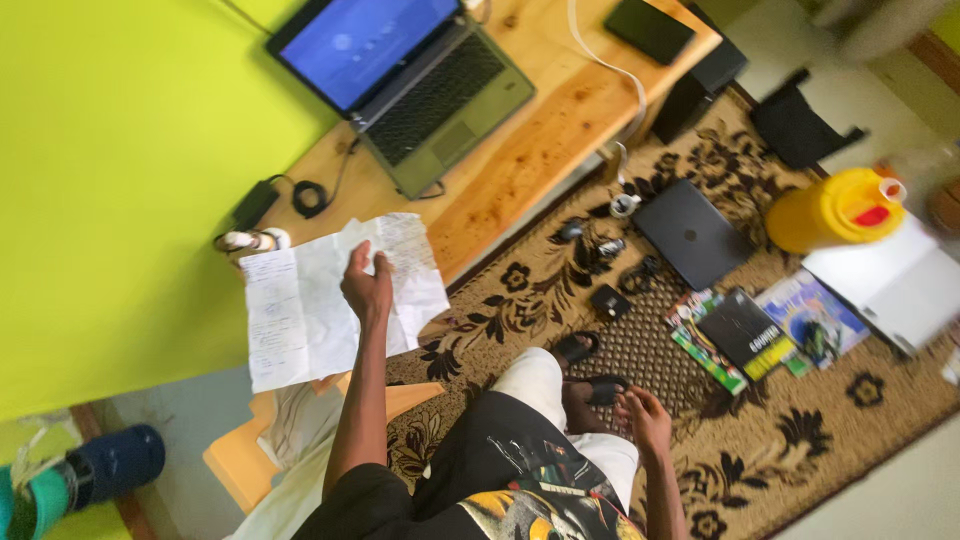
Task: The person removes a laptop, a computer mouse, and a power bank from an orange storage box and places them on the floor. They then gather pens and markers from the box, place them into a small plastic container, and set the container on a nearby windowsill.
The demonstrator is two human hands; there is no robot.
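- My knees, in white trousers (540,385), are sitting nearest the camera, with my feet in dark sandals (590,365) resting on the patterned carpet (760,440).
- My right hand (645,418) is hanging just above the right sandal, fingers loosely curled, gripping nothing.
- My left hand (366,285) is holding up a crumpled white paper sheet (330,300), thumb and fingers pinching its upper edge.
- The sheet is hanging in front of the green wall (120,180), beside the near end of the wooden bench (530,150).
- An open laptop (400,70) and a dark phone (650,28) are lying on the bench.
- A closed black laptop (690,235), several magazines (760,335) and a yellow jerrycan (830,210) are lying on the carpet, well apart from both hands.
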